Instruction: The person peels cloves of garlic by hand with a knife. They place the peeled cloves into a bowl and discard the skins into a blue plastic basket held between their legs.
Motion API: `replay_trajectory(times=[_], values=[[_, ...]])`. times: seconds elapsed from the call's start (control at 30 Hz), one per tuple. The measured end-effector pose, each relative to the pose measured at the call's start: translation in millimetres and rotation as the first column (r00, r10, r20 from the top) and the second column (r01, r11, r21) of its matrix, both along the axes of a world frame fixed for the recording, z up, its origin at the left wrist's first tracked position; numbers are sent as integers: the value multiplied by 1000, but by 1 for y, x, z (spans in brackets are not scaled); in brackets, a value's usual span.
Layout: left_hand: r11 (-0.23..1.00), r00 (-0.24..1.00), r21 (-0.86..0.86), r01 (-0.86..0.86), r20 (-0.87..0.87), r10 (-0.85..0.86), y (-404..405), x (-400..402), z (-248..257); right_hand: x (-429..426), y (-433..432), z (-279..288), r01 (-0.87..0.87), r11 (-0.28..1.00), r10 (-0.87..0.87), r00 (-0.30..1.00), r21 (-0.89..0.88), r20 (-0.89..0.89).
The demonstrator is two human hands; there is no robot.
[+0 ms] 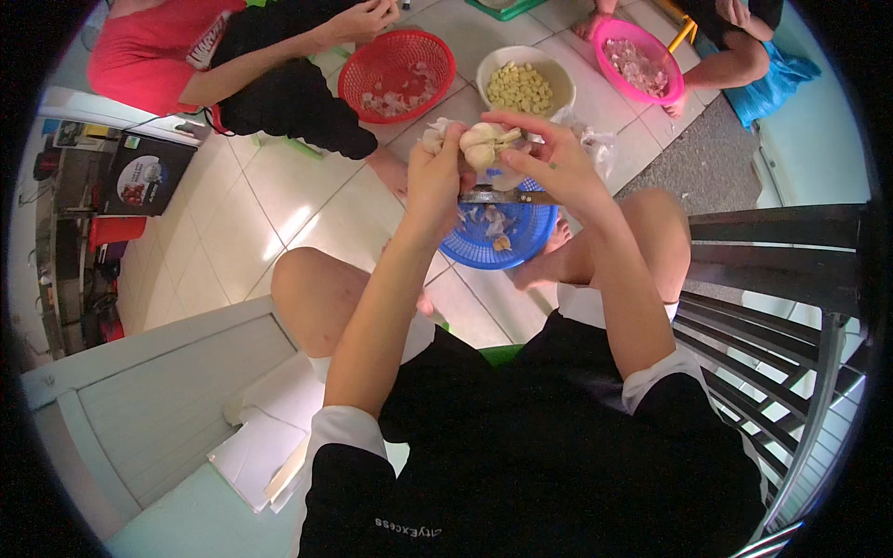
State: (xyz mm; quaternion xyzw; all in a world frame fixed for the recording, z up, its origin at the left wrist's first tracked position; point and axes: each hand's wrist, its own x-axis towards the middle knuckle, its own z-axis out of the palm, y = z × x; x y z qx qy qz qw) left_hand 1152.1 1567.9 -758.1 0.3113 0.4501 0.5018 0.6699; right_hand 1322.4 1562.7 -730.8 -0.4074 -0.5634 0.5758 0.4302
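Near the top centre my two hands are raised over a blue plastic basket [488, 244]. My left hand [439, 171] grips one side of a garlic bulb [480, 148], with whitish papery skin [437, 134] beside its thumb. Against the bulb's other side lie the fingers of my right hand [558, 157]. A knife [506, 196] spans the gap below the bulb, its blade end by my left hand and its handle by my right; which hand bears it I cannot tell. Garlic skins and a piece of garlic lie in the blue basket.
Beyond my hands stands a cream bowl [564, 78] of peeled garlic cloves [518, 87]. A red basket [344, 84] and a pink basin [678, 87] hold skins. Two other people sit at upper left and upper right. Dark metal railings [767, 268] rise at right, a pale panel [181, 397] at left.
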Motion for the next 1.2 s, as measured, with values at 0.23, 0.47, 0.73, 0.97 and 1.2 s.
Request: replay_trajectory(times=[0.23, 0.47, 0.73, 0.97, 1.2], values=[[942, 913, 335, 14, -388, 124, 6, 1, -23, -12, 0, -15, 67, 983, -121, 936, 173, 330], [999, 997, 10, -38, 74, 37, 2, 16, -11, -10, -1, -15, 95, 985, -144, 913, 144, 382], [960, 870, -27, 280, -415, -265, 40, -12, -140, 2, 11, -14, 74, 997, -67, 930, -5, 361], [656, -5, -267, 706, -928, -373, 1, 10, -205, 14, 20, -23, 184, 921, -209, 977, -343, -37], [698, 104, -460, 549, -791, -604, -18, 21, -261, 10, 23, -25, 214, 894, -271, 958, -393, -97]])
